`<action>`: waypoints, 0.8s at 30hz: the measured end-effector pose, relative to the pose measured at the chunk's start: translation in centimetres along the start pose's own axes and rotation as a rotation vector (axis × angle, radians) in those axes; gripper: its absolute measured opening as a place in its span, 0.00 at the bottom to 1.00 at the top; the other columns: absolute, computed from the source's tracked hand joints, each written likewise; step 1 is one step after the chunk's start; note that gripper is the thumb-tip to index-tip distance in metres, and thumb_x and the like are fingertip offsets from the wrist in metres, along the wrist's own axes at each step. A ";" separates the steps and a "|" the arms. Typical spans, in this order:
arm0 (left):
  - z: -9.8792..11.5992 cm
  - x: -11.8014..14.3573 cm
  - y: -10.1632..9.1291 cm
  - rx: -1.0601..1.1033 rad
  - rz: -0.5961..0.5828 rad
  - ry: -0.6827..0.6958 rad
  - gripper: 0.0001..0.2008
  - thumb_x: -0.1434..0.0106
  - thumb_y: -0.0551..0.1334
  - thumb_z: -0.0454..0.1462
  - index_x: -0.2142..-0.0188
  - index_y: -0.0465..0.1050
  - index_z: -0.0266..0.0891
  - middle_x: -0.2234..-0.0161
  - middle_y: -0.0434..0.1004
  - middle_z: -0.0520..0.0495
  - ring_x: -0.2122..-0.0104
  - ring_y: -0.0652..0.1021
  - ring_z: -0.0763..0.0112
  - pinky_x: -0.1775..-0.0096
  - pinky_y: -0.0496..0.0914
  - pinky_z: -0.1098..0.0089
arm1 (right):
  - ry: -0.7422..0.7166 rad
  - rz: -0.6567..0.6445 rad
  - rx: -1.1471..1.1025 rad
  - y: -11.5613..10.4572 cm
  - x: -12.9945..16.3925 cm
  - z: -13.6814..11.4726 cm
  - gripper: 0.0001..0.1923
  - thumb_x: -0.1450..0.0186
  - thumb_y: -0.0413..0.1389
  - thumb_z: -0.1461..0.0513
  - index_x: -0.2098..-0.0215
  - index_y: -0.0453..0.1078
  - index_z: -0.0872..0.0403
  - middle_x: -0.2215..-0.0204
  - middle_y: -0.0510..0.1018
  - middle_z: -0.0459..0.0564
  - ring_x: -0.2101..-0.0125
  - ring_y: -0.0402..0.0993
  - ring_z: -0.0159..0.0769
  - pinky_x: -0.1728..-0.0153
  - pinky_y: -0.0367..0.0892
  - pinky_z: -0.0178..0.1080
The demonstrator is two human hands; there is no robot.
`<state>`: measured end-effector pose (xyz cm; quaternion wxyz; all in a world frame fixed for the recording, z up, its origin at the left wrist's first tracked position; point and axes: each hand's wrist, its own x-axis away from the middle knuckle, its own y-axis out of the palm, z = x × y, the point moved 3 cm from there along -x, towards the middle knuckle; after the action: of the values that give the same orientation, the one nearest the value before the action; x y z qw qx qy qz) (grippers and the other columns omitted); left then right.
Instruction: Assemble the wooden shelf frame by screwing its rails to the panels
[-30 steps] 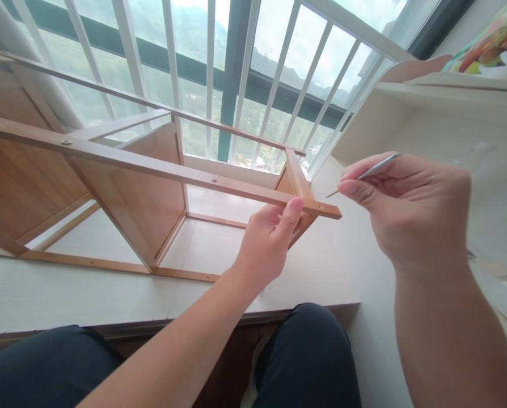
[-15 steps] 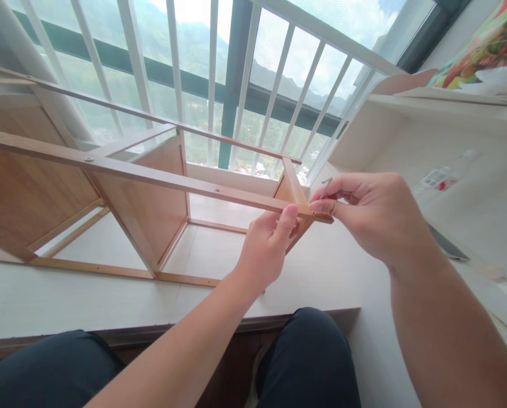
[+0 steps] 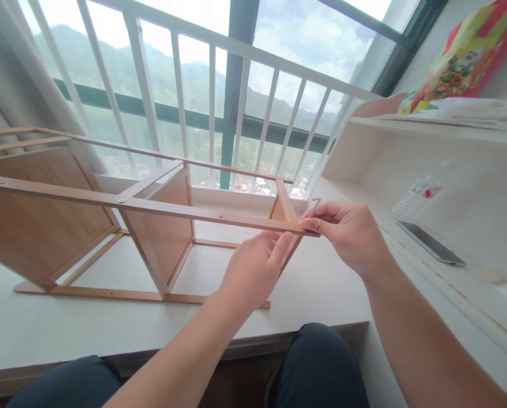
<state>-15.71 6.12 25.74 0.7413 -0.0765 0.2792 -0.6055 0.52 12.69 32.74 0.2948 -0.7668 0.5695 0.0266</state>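
A wooden shelf rack (image 3: 181,211) lies on its side on the white ledge, its panels standing upright between long rails. Near the right end of the front rail, my left hand (image 3: 256,266) grips the wood from below, thumb against the rail and the other fingers partly hidden behind it. My right hand (image 3: 345,229) pinches a small bent hex key (image 3: 315,205) at the rail's very end. The key's short arm sticks up above the fingertips; its lower tip is hidden by them.
White railing bars (image 3: 213,90) and a window stand behind the rack. On the right, a shelf unit (image 3: 406,136) holds a colourful food bag (image 3: 460,62), a clear bottle (image 3: 423,190) and a phone (image 3: 431,242). A grey curtain (image 3: 28,85) hangs at left.
The camera view has tilted up, so rack and hands sit lower and more of the phone and bag shows. Both hands keep their places at the rail's end.
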 end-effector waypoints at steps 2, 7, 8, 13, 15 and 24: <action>1.7 0.7 -1.4 -0.202 -0.062 0.017 0.25 0.31 0.52 0.55 0.72 0.74 0.42 0.78 0.76 0.50 0.77 0.73 0.68 0.74 0.56 0.69 | 0.012 0.002 -0.045 -0.1 0.0 0.3 0.13 0.46 0.72 0.55 0.72 0.79 0.55 0.73 0.81 0.48 0.71 0.77 0.36 0.66 0.74 0.38; 6.2 -0.7 -4.6 -0.183 0.126 0.280 0.14 0.31 0.57 0.45 0.66 0.78 0.43 0.69 0.79 0.50 0.69 0.76 0.70 0.71 0.62 0.71 | -0.013 -0.050 0.015 0.1 -0.3 0.2 0.12 0.42 0.69 0.54 0.69 0.80 0.55 0.71 0.82 0.50 0.68 0.78 0.41 0.62 0.75 0.43; 6.7 -1.6 -4.8 -0.166 0.169 0.320 0.11 0.31 0.58 0.44 0.62 0.78 0.44 0.64 0.80 0.50 0.66 0.77 0.69 0.68 0.65 0.71 | -0.019 -0.057 0.036 0.2 -0.3 0.1 0.12 0.42 0.68 0.54 0.69 0.79 0.55 0.71 0.82 0.50 0.67 0.78 0.41 0.62 0.75 0.44; 6.7 -5.4 -3.8 -0.223 0.117 0.402 0.09 0.33 0.61 0.40 0.59 0.80 0.46 0.57 0.79 0.50 0.59 0.77 0.68 0.60 0.69 0.67 | 0.010 -0.044 0.075 0.5 -0.1 -0.2 0.13 0.41 0.67 0.53 0.72 0.77 0.54 0.73 0.80 0.47 0.69 0.75 0.39 0.63 0.71 0.43; 6.7 -5.9 -3.5 -0.249 0.118 0.410 0.08 0.33 0.61 0.40 0.62 0.81 0.46 0.59 0.78 0.49 0.58 0.77 0.66 0.58 0.69 0.66 | 0.007 -0.023 0.076 0.5 0.0 -0.1 0.14 0.41 0.68 0.52 0.73 0.76 0.54 0.75 0.78 0.46 0.71 0.72 0.37 0.64 0.68 0.42; 7.2 -6.3 -3.3 -0.258 0.138 0.283 0.10 0.37 0.64 0.41 0.72 0.78 0.40 0.70 0.76 0.49 0.69 0.72 0.70 0.66 0.63 0.67 | 0.002 0.003 0.045 1.2 -0.3 0.1 0.21 0.44 0.69 0.48 0.77 0.71 0.55 0.78 0.75 0.45 0.73 0.68 0.35 0.68 0.63 0.39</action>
<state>-15.52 9.54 35.24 0.7185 -0.0658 0.4602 -0.5173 -0.58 12.76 32.23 0.3116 -0.7591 0.5715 0.0134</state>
